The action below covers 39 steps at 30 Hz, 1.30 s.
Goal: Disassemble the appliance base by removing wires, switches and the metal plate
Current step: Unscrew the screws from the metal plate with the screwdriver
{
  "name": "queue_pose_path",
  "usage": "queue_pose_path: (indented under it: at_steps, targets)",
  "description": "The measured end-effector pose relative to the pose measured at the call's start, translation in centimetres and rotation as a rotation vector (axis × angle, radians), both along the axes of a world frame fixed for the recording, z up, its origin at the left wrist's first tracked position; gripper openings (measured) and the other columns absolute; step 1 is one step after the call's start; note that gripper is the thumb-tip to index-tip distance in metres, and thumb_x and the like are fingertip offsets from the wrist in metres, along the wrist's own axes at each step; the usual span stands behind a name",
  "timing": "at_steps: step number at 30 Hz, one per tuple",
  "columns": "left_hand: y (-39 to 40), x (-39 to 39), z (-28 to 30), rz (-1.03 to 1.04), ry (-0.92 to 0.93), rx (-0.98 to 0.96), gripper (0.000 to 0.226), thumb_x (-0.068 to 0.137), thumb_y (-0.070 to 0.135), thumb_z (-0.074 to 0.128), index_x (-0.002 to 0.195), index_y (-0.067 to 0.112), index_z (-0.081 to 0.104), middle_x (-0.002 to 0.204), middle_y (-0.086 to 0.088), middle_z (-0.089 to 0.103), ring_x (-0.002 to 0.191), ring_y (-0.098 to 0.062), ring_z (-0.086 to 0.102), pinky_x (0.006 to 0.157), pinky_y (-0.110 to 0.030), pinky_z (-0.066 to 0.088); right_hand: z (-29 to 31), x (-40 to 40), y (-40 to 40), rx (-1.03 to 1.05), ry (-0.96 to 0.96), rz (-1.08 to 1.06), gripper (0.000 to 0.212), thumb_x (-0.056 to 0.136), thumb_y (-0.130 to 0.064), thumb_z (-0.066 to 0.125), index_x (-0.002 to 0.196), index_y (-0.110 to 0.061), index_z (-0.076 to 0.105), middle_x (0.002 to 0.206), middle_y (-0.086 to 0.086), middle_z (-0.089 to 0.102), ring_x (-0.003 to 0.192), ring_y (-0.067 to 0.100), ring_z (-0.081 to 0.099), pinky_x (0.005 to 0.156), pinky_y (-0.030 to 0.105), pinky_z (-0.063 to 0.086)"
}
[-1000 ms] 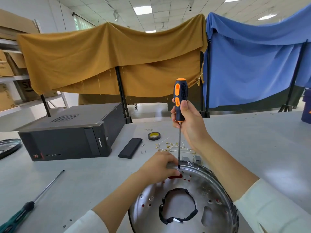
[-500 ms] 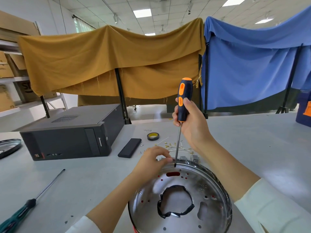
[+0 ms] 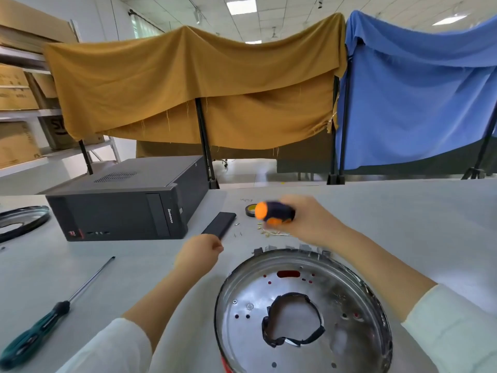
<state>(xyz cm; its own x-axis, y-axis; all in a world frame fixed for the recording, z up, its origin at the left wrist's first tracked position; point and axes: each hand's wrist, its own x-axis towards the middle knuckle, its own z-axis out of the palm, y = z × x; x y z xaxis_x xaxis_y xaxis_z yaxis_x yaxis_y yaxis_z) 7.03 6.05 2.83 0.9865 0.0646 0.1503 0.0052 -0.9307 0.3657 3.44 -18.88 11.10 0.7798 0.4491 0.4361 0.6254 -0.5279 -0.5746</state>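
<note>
The round metal plate (image 3: 357,305) of the appliance base lies on the table in front of me, with a jagged centre hole edged in black tape and a red slot at its far side. My right hand (image 3: 312,222) grips the orange-and-black screwdriver (image 3: 273,212) beyond the plate; it is blurred, handle end pointing left, shaft hidden. My left hand (image 3: 199,254) hovers left of the plate with fingers curled, thumb and forefinger closed together; whether it pinches anything cannot be told. Loose wires with brass terminals (image 3: 271,232) lie past the plate.
A black desktop computer case (image 3: 121,208) sits at the back left, with a black flat bar (image 3: 219,224) and a tape roll (image 3: 251,210) beside it. A green-handled screwdriver (image 3: 51,316) lies at the near left. Another metal ring (image 3: 21,222) sits at the far left edge.
My right hand lifted the screwdriver off the plate and swung it back and level. My left hand drew away from the plate's rim to the left.
</note>
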Motion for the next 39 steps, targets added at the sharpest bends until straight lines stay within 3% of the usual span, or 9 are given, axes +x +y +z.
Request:
queue_pose_path:
  at_steps: [4, 8, 12, 15, 24, 27, 33, 36, 39]
  targets:
    - [-1.0, 2.6, 0.1, -0.012, 0.025, 0.224, 0.017, 0.091, 0.022, 0.051, 0.097, 0.025, 0.068, 0.098, 0.0, 0.066, 0.09, -0.023, 0.061, 0.066, -0.026, 0.044, -4.2, 2.4, -0.8, -0.452, 0.04, -0.025, 0.021, 0.077, -0.038, 0.072, 0.082, -0.018, 0.065, 0.088, -0.003, 0.048, 0.075, 0.013, 0.052, 0.068, 0.028, 0.042]
    - [-2.2, 5.2, 0.0, -0.039, 0.08, 0.505, 0.021, 0.091, 0.013, 0.05, 0.102, 0.019, 0.067, 0.099, -0.002, 0.063, 0.087, -0.027, 0.06, 0.064, -0.028, 0.041, -6.2, 3.6, -1.6, -0.515, 0.09, -0.038, 0.024, 0.081, -0.039, 0.068, 0.084, -0.016, 0.066, 0.091, 0.002, 0.053, 0.085, 0.018, 0.05, 0.077, 0.034, 0.044]
    - [-3.3, 7.5, -0.3, -0.104, 0.135, 0.733, 0.029, 0.085, -0.002, 0.051, 0.106, 0.014, 0.064, 0.103, -0.005, 0.06, 0.086, -0.028, 0.059, 0.063, -0.031, 0.044, -7.4, 4.1, -1.6, -0.512, -0.02, -0.069, 0.021, 0.081, -0.03, 0.059, 0.062, -0.028, 0.05, 0.071, -0.006, 0.05, 0.078, 0.012, 0.039, 0.062, 0.026, 0.035]
    - [-3.6, 8.8, -0.8, -0.141, 0.135, 0.786, 0.031, 0.085, -0.003, 0.049, 0.107, 0.014, 0.063, 0.104, -0.006, 0.06, 0.088, -0.027, 0.059, 0.062, -0.031, 0.042, -7.8, 4.3, -1.7, -0.507, -0.03, -0.068, 0.025, 0.08, -0.028, 0.057, 0.06, -0.032, 0.043, 0.068, -0.009, 0.046, 0.079, 0.01, 0.033, 0.062, 0.027, 0.032]
    - [-2.5, 10.0, -0.7, -0.128, 0.165, 0.421, 0.024, 0.091, 0.02, 0.053, 0.113, 0.021, 0.064, 0.114, -0.002, 0.062, 0.102, -0.025, 0.058, 0.08, -0.033, 0.05, -7.9, 4.3, -1.7, -0.5, -0.001, -0.069, 0.025, 0.081, -0.028, 0.057, 0.06, -0.033, 0.044, 0.069, -0.008, 0.051, 0.079, 0.011, 0.035, 0.06, 0.031, 0.035]
    - [-1.8, 9.0, -0.3, -0.105, 0.132, 0.279, 0.026, 0.092, 0.022, 0.055, 0.118, 0.02, 0.058, 0.113, -0.003, 0.06, 0.097, -0.024, 0.056, 0.078, -0.032, 0.048, -7.7, 4.1, -1.7, -0.482, 0.036, -0.094, 0.029, 0.079, -0.029, 0.057, 0.055, -0.034, 0.042, 0.07, -0.005, 0.055, 0.077, 0.01, 0.04, 0.06, 0.033, 0.042]
    - [-1.3, 4.3, 1.1, -0.062, 0.039, -0.065, 0.009, 0.091, 0.023, 0.056, 0.088, 0.017, 0.062, 0.093, -0.005, 0.067, 0.079, -0.024, 0.065, 0.072, -0.035, 0.057, -7.4, 4.0, -1.4, -0.517, 0.039, -0.195, 0.023, 0.081, -0.029, 0.058, 0.06, -0.029, 0.048, 0.068, -0.005, 0.055, 0.07, 0.016, 0.05, 0.054, 0.03, 0.04]
    - [-2.1, 0.7, 1.2, -0.099, 0.135, -0.184, 0.027, 0.091, 0.041, 0.056, 0.086, 0.015, 0.06, 0.084, -0.002, 0.068, 0.069, -0.017, 0.067, 0.062, -0.029, 0.056, -7.3, 3.6, -1.4, -0.512, 0.042, -0.278, 0.028, 0.081, -0.029, 0.059, 0.058, -0.032, 0.046, 0.061, -0.009, 0.048, 0.064, 0.012, 0.046, 0.05, 0.026, 0.03]
    - [-2.6, -2.5, 1.2, -0.13, 0.202, -0.131, 0.04, 0.09, 0.058, 0.045, 0.097, 0.022, 0.06, 0.092, 0.007, 0.063, 0.082, -0.011, 0.059, 0.067, -0.024, 0.044, -7.1, 3.1, -1.3, -0.518, 0.051, -0.342, 0.013, 0.084, -0.031, 0.059, 0.073, -0.034, 0.052, 0.064, -0.011, 0.045, 0.071, 0.016, 0.047, 0.053, 0.025, 0.031]
